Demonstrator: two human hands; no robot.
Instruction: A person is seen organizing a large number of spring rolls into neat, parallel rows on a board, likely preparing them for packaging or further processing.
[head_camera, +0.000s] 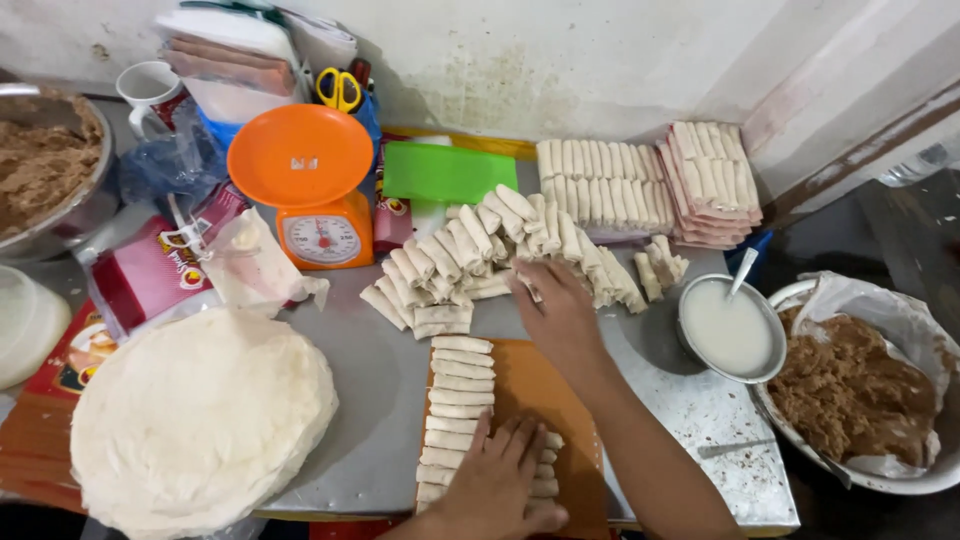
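My left hand (500, 478) lies flat, fingers apart, on the near end of a row of pale rolled spring rolls (460, 390) lined up on a brown wooden board (535, 385). My right hand (555, 310) reaches forward to a loose heap of spring rolls (470, 255) in the middle of the grey table (370, 400), its fingertips touching the rolls at the heap's near edge. Whether it grips one is hidden by the back of the hand.
A stack of round white wrappers (195, 415) lies at the left. An orange kitchen scale (310, 185) stands behind the heap. Stacked rolls on pink trays (650, 185) sit at the back right. A metal bowl of white paste (730, 328) and a bowl of brown filling (860, 390) are at the right.
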